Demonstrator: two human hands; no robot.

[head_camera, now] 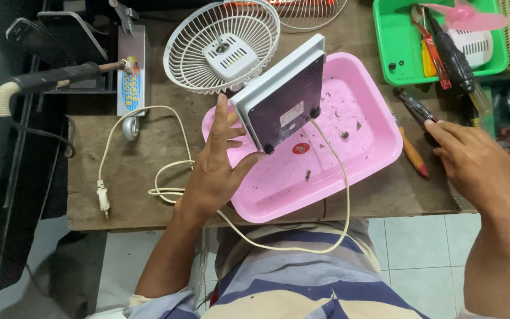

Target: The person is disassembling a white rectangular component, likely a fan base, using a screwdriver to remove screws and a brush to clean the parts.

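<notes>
**Fan tipped on its side over the pink tray, tool being reached for**

The small white fan (pixel 249 71) lies tilted with its square base (pixel 284 97) turned up, showing the dark underside with its rubber feet. The left hand (pixel 216 168) steadies the base from the side, palm and spread fingers pressed against its edge, not wrapped around it. The right hand (pixel 473 159) is open and holds nothing; its fingertips touch a dark-handled tool (pixel 413 107) on the wooden table (pixel 125 177). Judging from this, the base is still closed and the work on it has barely begun. The cord (pixel 337 201) loops off the table to an unplugged plug (pixel 103 198).

The pink tray (pixel 373 159) under the fan holds only scattered dark crumbs of dirt and perhaps a small screw. The green basket (pixel 388 53) holds screwdrivers, a pink fan blade (pixel 470 16) and a white part.
</notes>
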